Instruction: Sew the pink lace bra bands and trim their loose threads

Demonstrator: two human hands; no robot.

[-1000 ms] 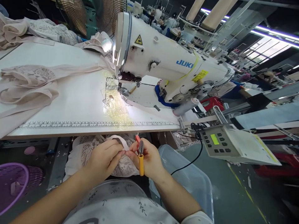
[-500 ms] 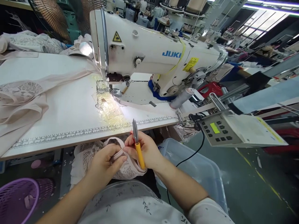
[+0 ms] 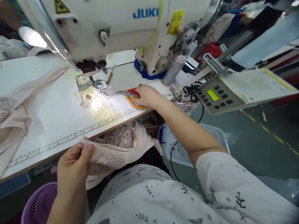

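My left hand (image 3: 76, 155) pinches one edge of a pale pink lace garment (image 3: 112, 155), which hangs over my lap below the table's front edge. On the tabletop, to the right of the needle area, my right hand (image 3: 148, 95) is closed on scissors (image 3: 135, 105) with one red and one orange handle. The blades point left, over or beside a pale fabric strip (image 3: 111, 93) lying near the presser foot; I cannot tell if they touch it. The sewing machine (image 3: 121, 28) stands just behind, its lamp lighting the taped patch (image 3: 98, 99) on the table.
A ruler strip (image 3: 58, 138) runs along the table's front edge. More pale pink fabric (image 3: 14, 118) lies at left. A thread cone (image 3: 174, 70) and a control box (image 3: 217, 93) stand at right. Below are a clear plastic bin (image 3: 215, 133) and a purple basket (image 3: 38, 202).
My right hand has gone from my lap up to the machine bed, bringing the scissors. The left hand has moved left with the garment's edge, spreading the lace. The view has come closer to the machine.
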